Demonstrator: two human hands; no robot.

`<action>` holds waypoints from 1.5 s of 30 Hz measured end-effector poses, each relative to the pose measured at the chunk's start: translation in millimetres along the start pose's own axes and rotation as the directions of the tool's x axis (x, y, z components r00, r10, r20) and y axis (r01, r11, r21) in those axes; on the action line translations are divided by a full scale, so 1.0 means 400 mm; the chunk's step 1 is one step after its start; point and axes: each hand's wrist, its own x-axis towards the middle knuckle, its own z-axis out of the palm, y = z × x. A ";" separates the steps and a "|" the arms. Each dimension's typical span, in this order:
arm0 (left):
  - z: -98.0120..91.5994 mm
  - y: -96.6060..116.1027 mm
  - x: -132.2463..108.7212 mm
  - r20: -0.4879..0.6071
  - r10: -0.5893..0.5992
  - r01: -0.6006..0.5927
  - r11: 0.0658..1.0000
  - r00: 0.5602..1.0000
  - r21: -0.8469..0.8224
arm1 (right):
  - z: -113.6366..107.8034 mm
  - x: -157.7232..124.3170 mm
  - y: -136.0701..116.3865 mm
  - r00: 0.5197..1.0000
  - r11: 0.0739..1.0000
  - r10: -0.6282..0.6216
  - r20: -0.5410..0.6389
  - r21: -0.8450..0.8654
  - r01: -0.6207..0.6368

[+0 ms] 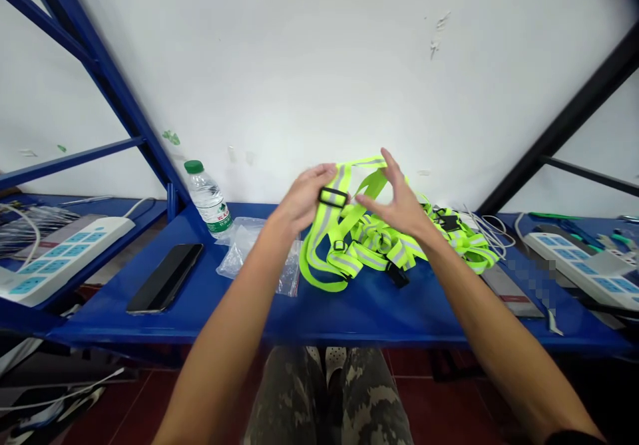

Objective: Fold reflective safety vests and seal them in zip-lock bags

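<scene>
From where I'm standing, the person's left hand (302, 200) has its fingers curled shut, pinching a black rectangular plastic buckle (333, 197) threaded on a strap of the fluorescent yellow-green reflective harness (319, 259). The right hand (399, 209) is held up with its fingers spread open, the thumb reaching toward that buckle and touching nothing I can make out.

The harness lies on a blue painted steel shelf (164, 328), right under both sets of fingers, in one tangled heap of webbing with silver stripes and more black buckles. Only the stretch at the left fingers is lifted clear. The remainder sits looped and unsorted, with no part of it laid flat or separated yet.

Left of the left fingers are a crumpled clear plastic bag (254, 252) and a green-capped water bottle (208, 195). Beyond the right fingertips, a bundle of white cables (492, 232) lies near a white power strip (574, 265).
</scene>
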 end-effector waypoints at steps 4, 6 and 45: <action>-0.036 0.091 -0.001 -0.025 -0.030 0.029 1.000 0.999 -0.006 | 0.033 -0.057 0.103 0.997 0.923 0.080 0.011 -0.378 -0.070; -0.058 0.126 0.003 -0.115 0.010 -0.014 0.999 0.993 -0.037 | 0.038 -0.075 0.143 0.992 0.892 0.122 0.024 -0.441 -0.099; -0.132 0.064 0.048 0.051 -0.063 0.077 0.933 0.997 -0.351 | -0.061 0.019 0.021 0.857 0.356 0.354 0.374 0.794 -0.493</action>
